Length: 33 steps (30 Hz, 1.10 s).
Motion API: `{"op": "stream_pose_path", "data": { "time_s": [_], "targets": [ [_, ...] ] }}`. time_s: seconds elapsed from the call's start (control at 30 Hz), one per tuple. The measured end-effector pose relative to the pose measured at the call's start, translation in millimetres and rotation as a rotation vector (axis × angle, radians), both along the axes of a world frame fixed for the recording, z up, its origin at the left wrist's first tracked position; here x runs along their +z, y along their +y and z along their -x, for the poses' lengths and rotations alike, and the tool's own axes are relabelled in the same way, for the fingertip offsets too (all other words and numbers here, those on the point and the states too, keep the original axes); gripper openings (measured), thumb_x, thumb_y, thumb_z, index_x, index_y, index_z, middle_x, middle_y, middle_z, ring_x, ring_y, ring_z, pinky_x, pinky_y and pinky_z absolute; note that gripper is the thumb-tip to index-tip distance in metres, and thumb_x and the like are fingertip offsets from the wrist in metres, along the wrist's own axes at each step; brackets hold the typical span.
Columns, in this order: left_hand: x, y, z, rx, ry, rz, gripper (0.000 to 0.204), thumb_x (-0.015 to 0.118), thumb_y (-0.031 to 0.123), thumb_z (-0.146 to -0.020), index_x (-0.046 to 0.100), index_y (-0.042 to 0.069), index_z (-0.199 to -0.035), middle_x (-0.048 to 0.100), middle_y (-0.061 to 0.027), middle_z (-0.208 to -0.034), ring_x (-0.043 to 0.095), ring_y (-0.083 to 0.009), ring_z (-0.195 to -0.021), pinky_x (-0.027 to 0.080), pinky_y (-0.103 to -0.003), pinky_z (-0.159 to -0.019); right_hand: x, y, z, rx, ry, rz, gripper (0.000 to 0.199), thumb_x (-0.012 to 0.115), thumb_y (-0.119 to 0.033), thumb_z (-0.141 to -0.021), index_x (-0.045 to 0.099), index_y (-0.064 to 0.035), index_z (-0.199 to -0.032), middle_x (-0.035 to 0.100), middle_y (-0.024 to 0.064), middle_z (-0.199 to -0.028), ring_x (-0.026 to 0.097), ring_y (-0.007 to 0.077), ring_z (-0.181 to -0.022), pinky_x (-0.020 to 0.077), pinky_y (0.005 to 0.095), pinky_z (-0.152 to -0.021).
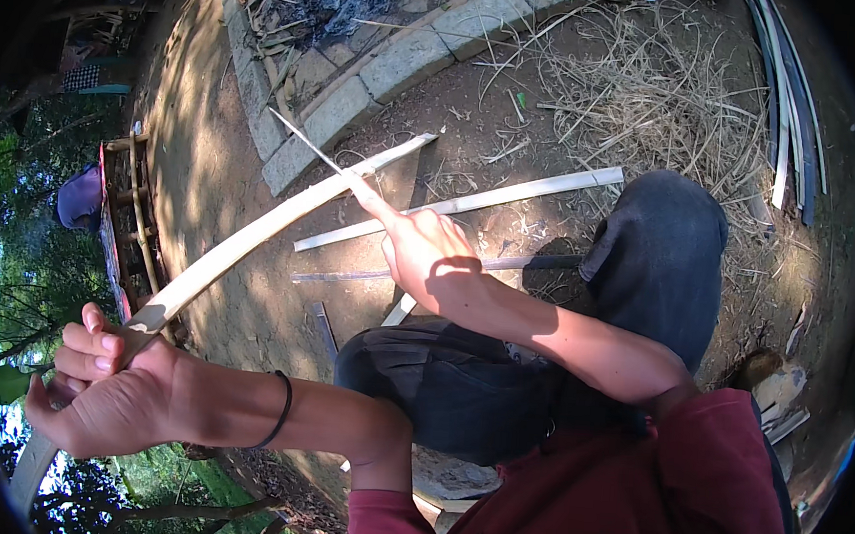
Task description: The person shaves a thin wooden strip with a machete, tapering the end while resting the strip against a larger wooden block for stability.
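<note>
A long pale strip [253, 232], by its look split bamboo, runs slantwise across the left half of the head view. My left hand [117, 385] is closed round it, and the strip's lower end passes out beyond the wrist. My right hand [428, 252] grips a knife whose thin blade [305, 142] lies across the strip near its far end. The forefinger stretches along the knife toward the strip; the handle is hidden in the fist. Beneath that hand, a second pale strip [520, 192] and a darker strip [349, 276] lie on the ground.
A pile of thin shavings [654, 90] covers the ground at the upper right. Long strips [785, 103] lie beyond it. Stone edging [411, 62] borders ash [336, 2] at the top. My bent knee [669, 243] is close to the right arm. A bamboo frame [140, 210] stands left.
</note>
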<state>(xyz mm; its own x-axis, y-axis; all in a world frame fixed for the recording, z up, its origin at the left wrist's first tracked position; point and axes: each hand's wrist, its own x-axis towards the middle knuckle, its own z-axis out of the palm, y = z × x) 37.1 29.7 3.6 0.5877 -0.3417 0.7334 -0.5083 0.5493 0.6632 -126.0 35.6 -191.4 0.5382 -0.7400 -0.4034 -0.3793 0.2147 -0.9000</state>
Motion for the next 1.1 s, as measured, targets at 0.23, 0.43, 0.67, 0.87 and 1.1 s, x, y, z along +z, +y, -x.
{"op": "stream_pose_path", "data": {
  "time_s": [0.23,0.43,0.67,0.87,1.1],
  "targets": [
    [4.2,6.1,10.4,0.065,0.025,0.030,0.028,0.039,0.020,-0.092,0.028,0.013,-0.068,0.018,-0.0031,-0.044,0.027,-0.0165,-0.038,0.052,-0.041,-0.061,-20.6,40.6,-25.1,-0.149,-0.056,0.485,0.076,0.051,-0.002,-0.089,0.021,-0.0220,-0.156,0.063,0.0196,-0.076,0.064,0.0361,-0.073,0.0512,0.0475,-0.070],
    [0.7,0.0,16.7,0.174,0.096,0.052,0.028,0.039,0.018,-0.090,0.027,0.017,-0.064,0.020,-0.0025,-0.041,0.028,-0.0155,-0.035,0.054,-0.041,-0.060,-29.7,10.4,-18.7,-0.098,0.036,0.239,0.082,0.048,0.003,-0.088,0.014,-0.0256,-0.157,0.065,0.0206,-0.079,0.067,0.0350,-0.077,0.0540,0.0471,-0.073],
    [-0.5,-1.5,11.6,0.204,0.088,0.060,0.027,0.038,0.019,-0.092,0.027,0.015,-0.068,0.017,-0.0016,-0.044,0.029,-0.0141,-0.037,0.053,-0.043,-0.063,-18.6,39.8,-26.0,-0.238,-0.034,0.611,0.073,0.055,-0.008,-0.090,0.025,-0.0241,-0.155,0.066,0.0179,-0.083,0.066,0.0388,-0.076,0.0550,0.0460,-0.068],
    [0.8,-8.5,14.9,0.373,0.201,0.076,0.030,0.037,0.017,-0.094,0.029,0.015,-0.065,0.024,-0.0020,-0.042,0.030,-0.0129,-0.036,0.055,-0.040,-0.060,-64.9,13.6,-34.9,-0.247,-0.022,0.381,0.079,0.050,-0.001,-0.086,0.022,-0.0266,-0.155,0.064,0.0237,-0.073,0.064,0.0421,-0.070,0.0520,0.0506,-0.071],
    [-43.7,-38.3,6.4,-0.110,0.059,0.097,0.023,0.050,0.014,-0.095,0.049,0.005,-0.073,0.032,-0.0012,-0.047,0.034,-0.0097,-0.036,0.057,-0.039,-0.052,-1.9,18.3,-15.8,-0.237,-0.260,0.379,0.080,0.051,0.003,-0.082,0.022,-0.0107,-0.155,0.063,0.0263,-0.071,0.065,0.0421,-0.067,0.0528,0.0491,-0.066]
  ]
}}
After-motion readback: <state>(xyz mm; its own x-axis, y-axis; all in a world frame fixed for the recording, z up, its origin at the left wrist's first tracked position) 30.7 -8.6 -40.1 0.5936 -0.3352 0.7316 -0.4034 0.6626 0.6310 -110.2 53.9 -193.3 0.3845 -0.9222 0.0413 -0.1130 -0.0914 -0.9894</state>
